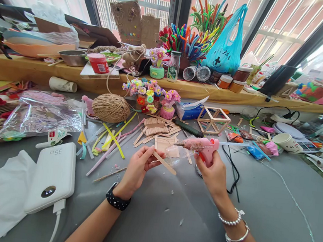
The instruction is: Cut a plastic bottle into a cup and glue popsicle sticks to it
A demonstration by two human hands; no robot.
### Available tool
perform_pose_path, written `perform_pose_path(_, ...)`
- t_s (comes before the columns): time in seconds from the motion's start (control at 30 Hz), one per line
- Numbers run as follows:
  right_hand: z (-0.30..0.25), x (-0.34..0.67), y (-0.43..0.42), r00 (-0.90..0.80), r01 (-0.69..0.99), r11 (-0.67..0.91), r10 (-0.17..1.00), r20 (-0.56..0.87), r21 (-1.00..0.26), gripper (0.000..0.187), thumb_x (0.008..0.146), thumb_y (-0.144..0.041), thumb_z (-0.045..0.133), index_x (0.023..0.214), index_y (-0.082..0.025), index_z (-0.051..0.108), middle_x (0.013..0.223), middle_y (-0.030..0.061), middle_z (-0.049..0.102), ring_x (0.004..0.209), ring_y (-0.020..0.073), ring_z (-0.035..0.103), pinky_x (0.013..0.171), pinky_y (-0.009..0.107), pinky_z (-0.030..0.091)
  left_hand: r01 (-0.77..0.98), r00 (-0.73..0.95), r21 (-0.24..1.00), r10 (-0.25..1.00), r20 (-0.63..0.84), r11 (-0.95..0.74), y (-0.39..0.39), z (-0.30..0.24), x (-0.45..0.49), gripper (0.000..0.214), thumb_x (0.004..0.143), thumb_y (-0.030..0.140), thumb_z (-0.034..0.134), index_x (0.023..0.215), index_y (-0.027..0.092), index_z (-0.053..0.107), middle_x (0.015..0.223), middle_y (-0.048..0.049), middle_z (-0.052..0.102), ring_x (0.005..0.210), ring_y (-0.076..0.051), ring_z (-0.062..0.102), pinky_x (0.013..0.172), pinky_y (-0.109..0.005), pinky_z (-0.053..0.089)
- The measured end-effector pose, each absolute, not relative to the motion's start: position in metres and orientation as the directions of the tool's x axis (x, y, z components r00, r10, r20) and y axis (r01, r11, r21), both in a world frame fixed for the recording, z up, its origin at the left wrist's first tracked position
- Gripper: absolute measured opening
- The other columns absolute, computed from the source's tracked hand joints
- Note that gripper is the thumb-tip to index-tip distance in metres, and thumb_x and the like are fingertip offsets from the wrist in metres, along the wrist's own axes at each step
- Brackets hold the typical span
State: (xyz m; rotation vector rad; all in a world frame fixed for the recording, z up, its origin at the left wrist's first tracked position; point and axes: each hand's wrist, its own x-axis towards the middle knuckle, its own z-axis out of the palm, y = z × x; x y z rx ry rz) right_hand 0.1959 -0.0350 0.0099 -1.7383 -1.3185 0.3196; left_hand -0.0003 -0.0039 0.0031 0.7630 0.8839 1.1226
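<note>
Between the thumb and fingers of my left hand point(141, 166) is a wooden craft stick point(165, 163), slanting down to the right. My right hand point(212, 173) grips a pink hot glue gun point(201, 144) by its handle. The gun's nozzle points left, above the stick's far side. A clear glue stick point(234, 144) juts from its back end. Behind my hands lie loose craft sticks point(174, 131) and a banded bundle of craft sticks point(155, 127). A cube frame of sticks point(214, 121) stands behind the glue gun.
A twine ball point(111, 107), pipe cleaners point(115, 137) and a dark green-handled tool point(188, 128) lie behind my hands. On the left are a white power bank point(53, 178) and a plastic bag point(45, 117). A black cord point(233, 168) and paper cup point(287, 142) are on the right.
</note>
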Motion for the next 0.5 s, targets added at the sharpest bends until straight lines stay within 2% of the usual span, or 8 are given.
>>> perform_pose_path(0.27, 0.0089, 0.1964, -0.0342, 0.393, 0.648, -0.027, 0.868, 0.304, -0.761, 0.034, 0.068, -0.053, 0.054, 0.069, -0.019, 0.046, 0.048, -0.005, 0.046, 0.042, 0.0104, 0.039, 0.041, 0.022, 0.032, -0.41, 0.218, 0.851, 0.942, -0.257, 0.327, -0.0044, 0.0049, 0.0003, 0.018, 0.074, 0.033, 0.057, 0.072, 0.016, 0.048, 0.081, -0.0053, 0.068, 0.078, -0.017, 0.064, 0.068, -0.028, 0.05)
perform_pose_path(0.37, 0.0088, 0.1967, -0.0344, 0.393, 0.659, -0.029, 0.865, 0.311, -0.752, 0.035, 0.068, -0.053, 0.054, 0.07, -0.019, 0.047, 0.049, -0.0046, 0.046, 0.042, 0.0103, 0.038, 0.04, 0.022, 0.031, -0.408, 0.184, 0.847, 0.939, -0.291, 0.342, -0.0043, 0.0032, -0.0002, 0.017, 0.077, 0.032, 0.053, 0.072, 0.017, 0.045, 0.066, -0.002, 0.065, 0.061, -0.013, 0.062, 0.061, -0.026, 0.05)
perform_pose_path(0.43, 0.009, 0.1967, -0.0347, 0.387, 0.667, -0.024, 0.866, 0.318, -0.745, 0.035, 0.069, -0.053, 0.053, 0.072, -0.018, 0.049, 0.051, -0.0039, 0.047, 0.043, 0.0105, 0.038, 0.04, 0.023, 0.031, -0.429, 0.174, 0.84, 0.943, -0.285, 0.333, -0.0034, 0.0021, -0.0004, 0.02, 0.078, 0.032, 0.051, 0.068, 0.017, 0.043, 0.049, 0.0055, 0.052, 0.042, -0.007, 0.05, 0.048, -0.02, 0.045)
perform_pose_path(0.5, 0.0092, 0.1965, -0.0349, 0.381, 0.668, -0.02, 0.868, 0.318, -0.744, 0.035, 0.069, -0.052, 0.053, 0.074, -0.018, 0.05, 0.052, -0.0036, 0.047, 0.043, 0.0106, 0.037, 0.04, 0.023, 0.031, -0.463, 0.204, 0.815, 0.937, -0.284, 0.348, -0.0021, 0.0018, -0.0006, 0.023, 0.078, 0.036, 0.05, 0.066, 0.017, 0.042, 0.043, 0.0096, 0.037, 0.032, -0.002, 0.032, 0.035, -0.013, 0.032)
